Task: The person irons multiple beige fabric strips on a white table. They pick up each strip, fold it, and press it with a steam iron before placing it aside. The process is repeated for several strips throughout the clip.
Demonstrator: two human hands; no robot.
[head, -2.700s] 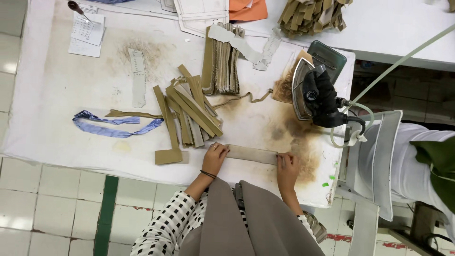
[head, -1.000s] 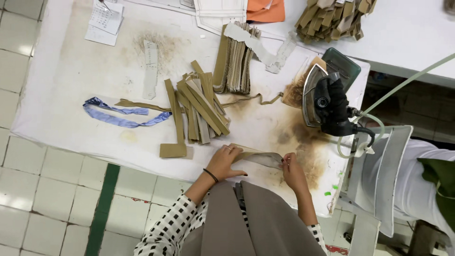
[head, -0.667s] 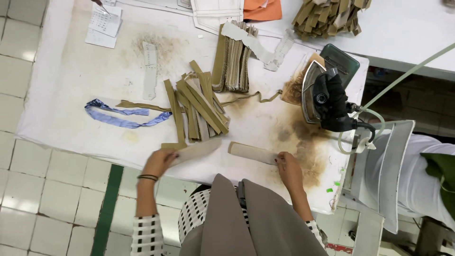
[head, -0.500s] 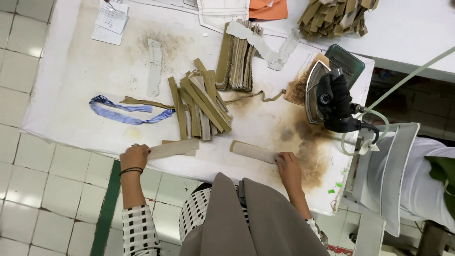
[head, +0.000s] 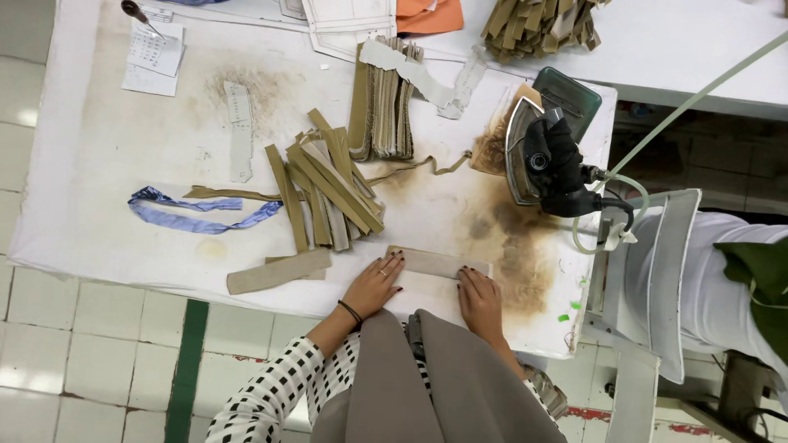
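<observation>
Stained white table [head: 123, 164]: left hand [head: 373, 285] and right hand [head: 480, 295] press flat, fingers open, on a tan strip [head: 435, 261].

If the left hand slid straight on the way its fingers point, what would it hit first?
The left hand lies flat with its fingertips on the near end of the tan fabric strip, pointing up and right. Past that strip comes bare stained table cover, then probably the loose tan cord.
</observation>
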